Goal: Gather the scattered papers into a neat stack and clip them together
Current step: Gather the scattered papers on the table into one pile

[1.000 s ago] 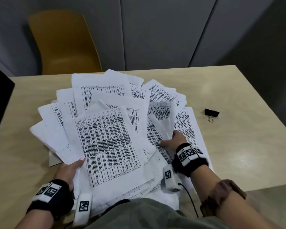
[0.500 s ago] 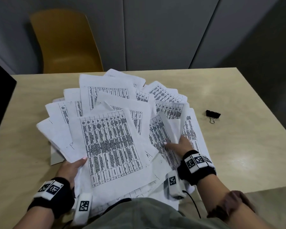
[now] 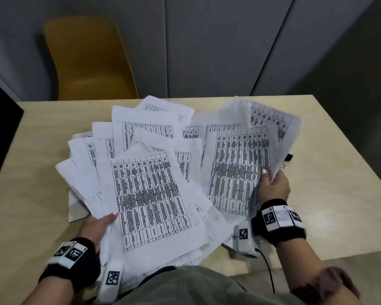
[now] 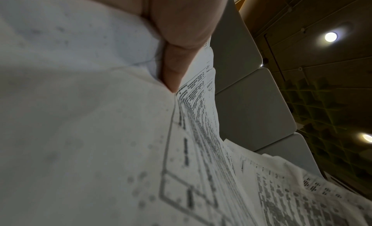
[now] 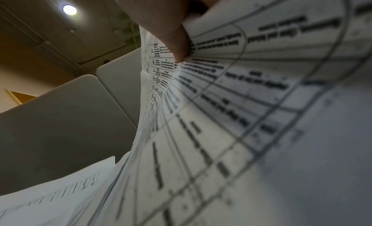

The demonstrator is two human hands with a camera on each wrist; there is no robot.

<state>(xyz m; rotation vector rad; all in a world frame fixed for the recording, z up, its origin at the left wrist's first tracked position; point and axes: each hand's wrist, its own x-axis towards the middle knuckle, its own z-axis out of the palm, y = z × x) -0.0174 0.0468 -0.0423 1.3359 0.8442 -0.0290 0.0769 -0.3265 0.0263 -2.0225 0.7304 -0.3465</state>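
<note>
Several white printed sheets lie fanned across the table. My left hand [image 3: 98, 225] grips the near-left bunch of papers [image 3: 150, 201] by its lower edge, thumb on top; the left wrist view shows that thumb [image 4: 177, 70] pressed on the papers [image 4: 100, 134]. My right hand [image 3: 273, 186] pinches a second bunch of sheets [image 3: 240, 168] lifted off the right side, thumb over the print; the right wrist view shows the thumb [image 5: 177, 38] on the sheet [image 5: 241, 118]. A black binder clip [image 3: 289, 158] peeks out behind the lifted sheets.
The light wood table [image 3: 330, 172] has bare surface at right and left. A yellow chair [image 3: 88, 58] stands behind the far edge. A dark panel [image 3: 0, 133] sits at the left edge. Grey wall panels rise behind.
My right hand has lifted a bunch of sheets and swung them up and to the right, partly covering the binder clip. The left hand keeps its grip on the left bunch.
</note>
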